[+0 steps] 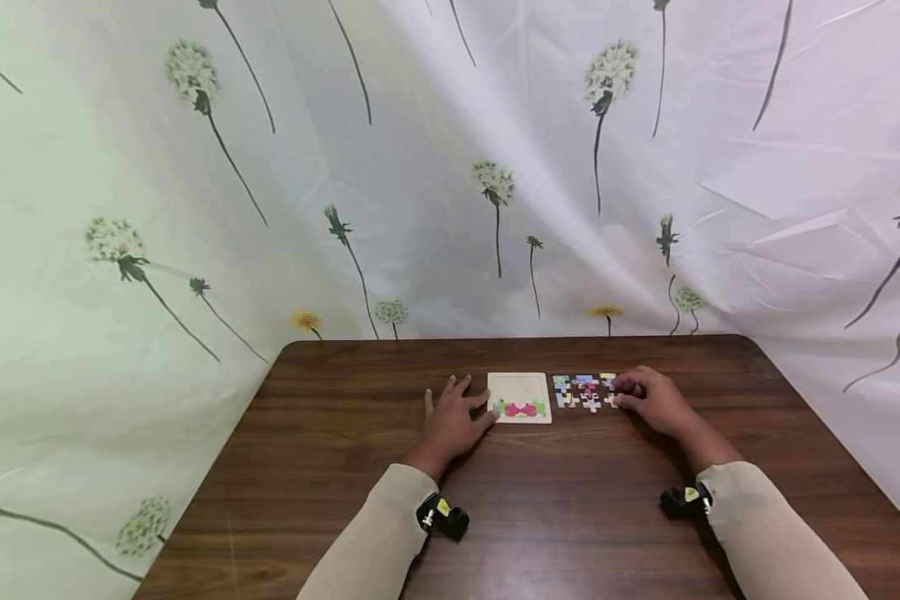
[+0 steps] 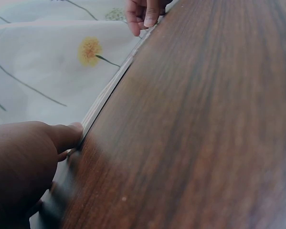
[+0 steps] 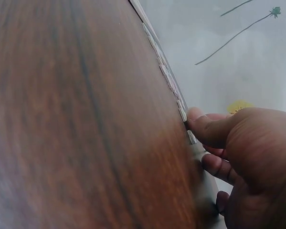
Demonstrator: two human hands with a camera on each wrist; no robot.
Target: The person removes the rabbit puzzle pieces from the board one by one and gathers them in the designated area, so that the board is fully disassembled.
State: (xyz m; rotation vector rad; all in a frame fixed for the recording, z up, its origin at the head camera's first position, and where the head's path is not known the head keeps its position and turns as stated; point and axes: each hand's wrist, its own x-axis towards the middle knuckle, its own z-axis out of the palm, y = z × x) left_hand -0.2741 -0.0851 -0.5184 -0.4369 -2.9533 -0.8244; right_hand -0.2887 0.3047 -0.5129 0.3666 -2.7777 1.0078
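Observation:
A pale square puzzle tray lies flat, with pink and green picture pieces along its near edge. My left hand rests at its left side, fingers spread, with thumb and index finger at the rim. Loose puzzle pieces lie in two rows just right of the tray. Over their right end, my right hand pinches a puzzle piece with thumb and index finger; its fingers partly hide the piece. In the right wrist view, the thumb meets the row's thin edge and the other fingers curl below.
The brown wooden table stretches toward me from the tray and pieces. Behind its far edge hangs a white cloth printed with dandelions. Each sleeved wrist wears a small black camera.

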